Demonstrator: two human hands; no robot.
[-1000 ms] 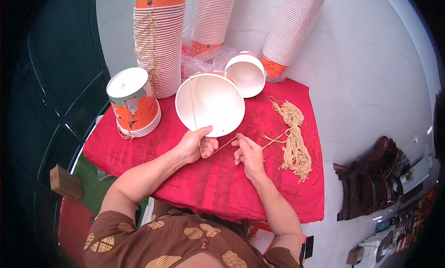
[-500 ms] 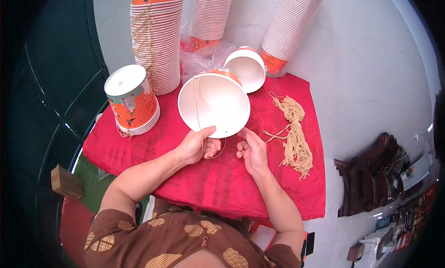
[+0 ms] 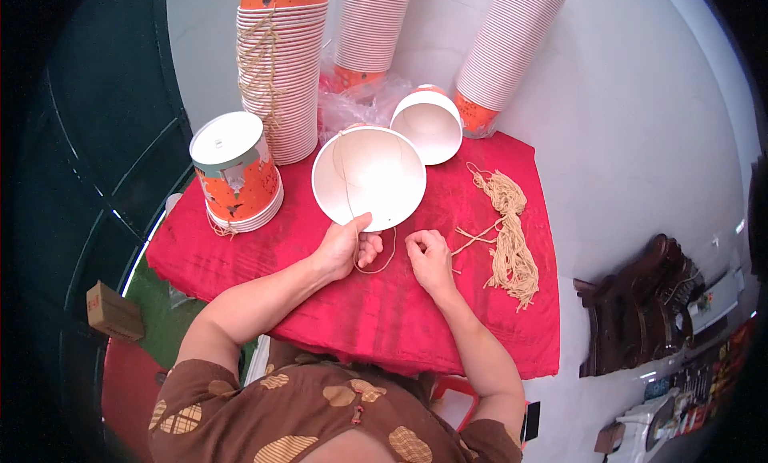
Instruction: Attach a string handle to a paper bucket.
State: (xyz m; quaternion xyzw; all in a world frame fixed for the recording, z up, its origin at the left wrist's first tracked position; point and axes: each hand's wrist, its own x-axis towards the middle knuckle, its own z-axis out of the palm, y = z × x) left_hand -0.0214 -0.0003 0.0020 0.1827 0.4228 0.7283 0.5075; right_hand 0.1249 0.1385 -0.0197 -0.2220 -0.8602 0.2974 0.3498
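My left hand (image 3: 346,245) grips the near rim of a white paper cup (image 3: 370,175) tilted with its mouth toward me, a thin tan string (image 3: 376,264) running across its inside and looping below the rim. My right hand (image 3: 430,255) is closed on the loose end of that string, just right of the left hand, on the red cloth (image 3: 264,247). A bundle of tan strings (image 3: 509,243) lies to the right of my right hand.
A second open cup (image 3: 427,127) lies on its side behind. An upside-down stack of orange cups (image 3: 234,168) stands at the left. Tall cup stacks (image 3: 280,71) (image 3: 374,23) (image 3: 506,47) line the back with crumpled plastic wrap (image 3: 352,107). Dark shoes (image 3: 632,303) lie on the floor at right.
The cup has tipped and shifted slightly toward me in my left hand. My right hand drew in closer to the left, pulling the string.
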